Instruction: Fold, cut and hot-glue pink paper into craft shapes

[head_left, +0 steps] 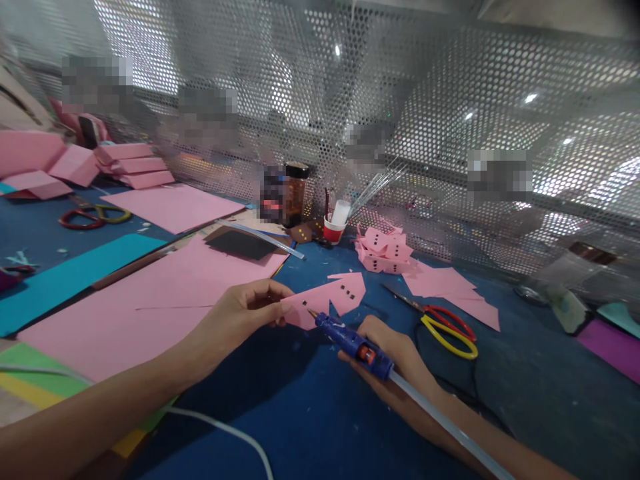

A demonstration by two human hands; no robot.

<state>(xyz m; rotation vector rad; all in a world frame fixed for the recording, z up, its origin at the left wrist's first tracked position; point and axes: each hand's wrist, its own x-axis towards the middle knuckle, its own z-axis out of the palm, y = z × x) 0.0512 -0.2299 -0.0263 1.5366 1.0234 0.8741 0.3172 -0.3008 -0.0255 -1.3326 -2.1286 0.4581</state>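
My left hand point(247, 310) pinches the left end of a pink foam cut-out point(327, 300) with small black squares on it, holding it just above the blue table point(310, 413). My right hand point(395, 363) grips a blue hot glue gun point(353, 343) with a clear glue stick trailing back from it. The gun's nozzle touches the lower edge of the cut-out near my left fingers. Both hands are closed on what they hold.
Red and yellow scissors point(443, 327) lie right of the cut-out. A pile of finished pink pieces point(385, 252) sits by the perforated metal screen point(450, 120). Large pink foam sheets point(150, 300), a black piece point(240, 243), a red cup point(333, 230) and a white cord point(225, 430) surround the hands.
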